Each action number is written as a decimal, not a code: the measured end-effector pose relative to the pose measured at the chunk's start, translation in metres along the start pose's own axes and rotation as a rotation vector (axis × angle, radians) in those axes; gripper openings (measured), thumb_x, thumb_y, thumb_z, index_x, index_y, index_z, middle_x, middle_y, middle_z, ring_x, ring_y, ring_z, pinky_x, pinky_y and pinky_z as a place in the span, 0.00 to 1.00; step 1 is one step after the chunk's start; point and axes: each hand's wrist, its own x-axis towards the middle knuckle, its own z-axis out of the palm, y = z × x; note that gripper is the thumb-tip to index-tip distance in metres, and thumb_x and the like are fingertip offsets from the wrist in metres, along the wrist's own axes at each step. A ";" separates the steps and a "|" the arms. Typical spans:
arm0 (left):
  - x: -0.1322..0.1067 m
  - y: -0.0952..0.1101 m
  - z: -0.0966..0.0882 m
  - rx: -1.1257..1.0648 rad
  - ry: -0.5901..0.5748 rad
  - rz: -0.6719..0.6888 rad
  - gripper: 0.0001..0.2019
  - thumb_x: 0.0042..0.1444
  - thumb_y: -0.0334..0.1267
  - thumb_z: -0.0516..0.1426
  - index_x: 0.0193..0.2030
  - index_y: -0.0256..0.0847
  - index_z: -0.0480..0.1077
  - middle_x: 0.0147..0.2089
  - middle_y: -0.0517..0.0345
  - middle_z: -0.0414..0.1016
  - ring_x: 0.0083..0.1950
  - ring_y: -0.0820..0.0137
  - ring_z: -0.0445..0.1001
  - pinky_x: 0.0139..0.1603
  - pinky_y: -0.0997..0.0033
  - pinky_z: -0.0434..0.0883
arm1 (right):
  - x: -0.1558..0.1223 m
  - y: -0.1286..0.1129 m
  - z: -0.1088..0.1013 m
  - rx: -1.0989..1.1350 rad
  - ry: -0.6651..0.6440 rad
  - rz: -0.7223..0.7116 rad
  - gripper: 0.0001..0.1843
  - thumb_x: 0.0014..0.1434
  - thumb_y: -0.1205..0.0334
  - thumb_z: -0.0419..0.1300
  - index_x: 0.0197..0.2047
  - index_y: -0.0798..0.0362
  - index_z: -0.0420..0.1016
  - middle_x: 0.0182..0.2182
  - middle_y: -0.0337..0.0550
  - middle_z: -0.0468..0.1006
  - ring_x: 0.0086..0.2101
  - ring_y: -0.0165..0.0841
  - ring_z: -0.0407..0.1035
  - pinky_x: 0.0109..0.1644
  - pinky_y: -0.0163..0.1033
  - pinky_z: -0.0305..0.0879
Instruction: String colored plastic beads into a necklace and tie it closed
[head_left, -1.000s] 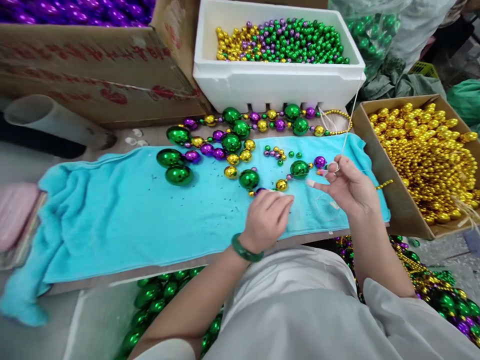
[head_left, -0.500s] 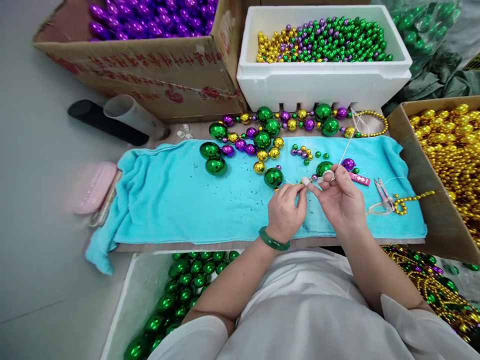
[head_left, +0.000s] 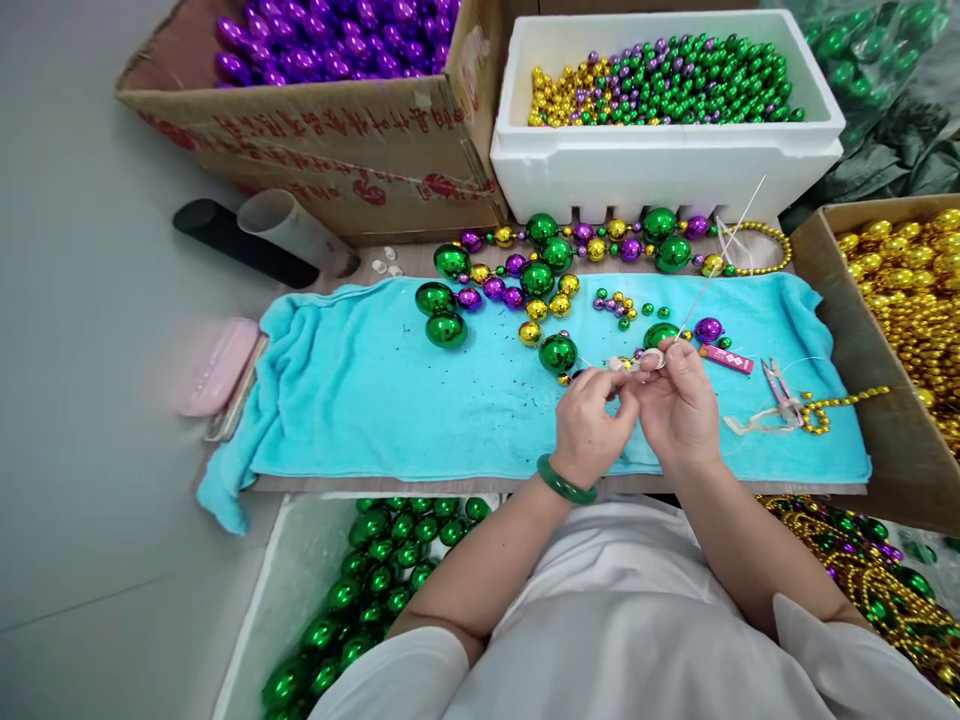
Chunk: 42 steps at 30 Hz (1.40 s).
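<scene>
My left hand (head_left: 592, 425), with a green bangle at the wrist, and my right hand (head_left: 679, 405) meet fingertip to fingertip above the turquoise towel (head_left: 375, 390). Both pinch a thin white thread (head_left: 712, 265) that runs up and to the right from my right fingers. A strand of large green, gold and purple beads (head_left: 559, 352) lies on the towel just beyond my fingers. A green bead (head_left: 660, 335) and a purple bead (head_left: 708, 329) sit right behind my right hand.
A white foam box (head_left: 660, 165) of mixed beads stands at the back, beside a cardboard box (head_left: 322, 150) of purple beads. A box of gold beads (head_left: 911, 290) is at the right. Small snips (head_left: 778, 385) and a pink lighter (head_left: 726, 359) lie on the towel. A tray of green beads (head_left: 360, 590) sits below.
My hands have come together from apart and now pinch at one spot. The view has swung to the left, showing more grey floor.
</scene>
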 end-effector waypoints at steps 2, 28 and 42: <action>-0.002 0.002 -0.001 0.004 -0.011 0.037 0.05 0.56 0.29 0.54 0.36 0.41 0.70 0.32 0.56 0.73 0.34 0.71 0.71 0.37 0.70 0.68 | 0.000 0.001 -0.001 0.006 0.003 -0.001 0.08 0.55 0.52 0.62 0.34 0.44 0.68 0.25 0.34 0.70 0.29 0.28 0.67 0.39 0.37 0.70; 0.010 -0.020 0.005 -0.024 0.213 0.085 0.05 0.57 0.33 0.55 0.33 0.39 0.72 0.29 0.59 0.75 0.30 0.75 0.71 0.35 0.75 0.69 | 0.007 -0.003 -0.002 0.372 0.012 0.084 0.03 0.58 0.64 0.60 0.32 0.51 0.73 0.23 0.30 0.75 0.24 0.23 0.69 0.48 0.43 0.72; 0.000 -0.019 0.022 -0.534 0.180 -0.420 0.08 0.53 0.39 0.59 0.36 0.38 0.77 0.31 0.57 0.78 0.31 0.73 0.73 0.34 0.73 0.71 | 0.010 -0.003 -0.004 0.475 0.040 0.183 0.06 0.61 0.66 0.58 0.32 0.52 0.73 0.22 0.28 0.75 0.22 0.21 0.70 0.62 0.51 0.61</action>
